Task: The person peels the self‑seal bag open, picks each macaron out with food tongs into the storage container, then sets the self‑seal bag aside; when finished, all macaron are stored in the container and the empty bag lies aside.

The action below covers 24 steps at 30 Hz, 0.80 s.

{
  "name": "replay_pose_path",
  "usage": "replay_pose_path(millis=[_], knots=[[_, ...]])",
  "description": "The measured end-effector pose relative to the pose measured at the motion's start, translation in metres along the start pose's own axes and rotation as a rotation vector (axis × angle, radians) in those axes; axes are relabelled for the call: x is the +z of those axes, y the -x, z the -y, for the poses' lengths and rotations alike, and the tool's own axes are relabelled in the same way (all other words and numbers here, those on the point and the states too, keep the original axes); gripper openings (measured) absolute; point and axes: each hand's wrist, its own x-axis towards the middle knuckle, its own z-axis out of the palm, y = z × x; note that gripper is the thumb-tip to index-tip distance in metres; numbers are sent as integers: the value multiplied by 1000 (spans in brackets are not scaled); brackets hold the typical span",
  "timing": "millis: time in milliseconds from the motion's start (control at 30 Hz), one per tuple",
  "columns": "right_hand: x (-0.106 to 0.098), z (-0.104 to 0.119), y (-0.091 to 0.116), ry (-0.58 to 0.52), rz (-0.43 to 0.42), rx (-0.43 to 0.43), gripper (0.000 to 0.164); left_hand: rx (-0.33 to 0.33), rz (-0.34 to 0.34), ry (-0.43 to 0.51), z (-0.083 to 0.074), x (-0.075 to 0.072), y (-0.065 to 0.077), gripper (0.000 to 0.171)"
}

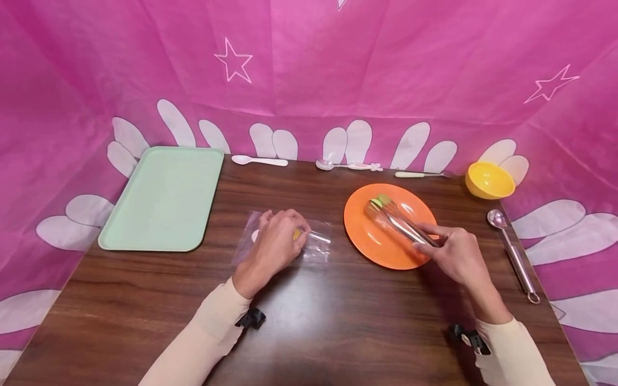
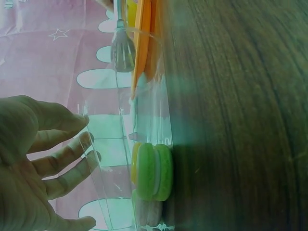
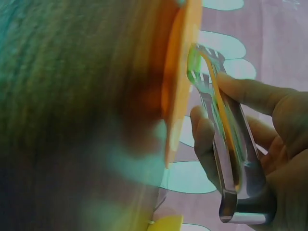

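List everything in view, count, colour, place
Table: one, brown, below
Cloth: one, pink, behind
Tray: one, green, left
Plain spoon: one, white, back
Metal spoon: one, pink handle, back
Fork: one, pale handle, back
Bowl: one, yellow, far right
Scoop: one, silver, right
Plate: one, orange, centre right
Tongs: one, silver, over plate
Macaron: one, green, between tongs
Bag: one, clear, centre
Other macarons: at least three, mixed, bagged
Sleeves: two, cream, forearms
Cameras: two, black, wrists
Left hand: one, at bag
Right hand: one, on tongs
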Motion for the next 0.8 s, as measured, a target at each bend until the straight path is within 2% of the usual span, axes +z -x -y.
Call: replay_pose_path(millis=[100,167,233,300,433,500,633,800], knots=[[2,-6,-7,14,-2,58,59,-2,8,2,0,1,1,6],[2,-6,-6,30,-22,65,61,-4,7,1,1,1,1,6],[-1,-1,-1,30,-43,34,62,-5,7,-1,1,1,1,6],[-4,8,6,16,-42,-35,59,-4,4,-3,1,0,0,6],[-4,30,20,-54,86,-211,52,4,-15,-4,1,0,0,6],[3,40,23,-87,162,-265,49,11,-32,-2,1,-1,-1,5],[23,54,18,-116,236,-301,49,26,-62,13,1,-2,-1,5],[50,74,6,-111,240,-318,52,41,-76,20,1,-2,-1,5]])
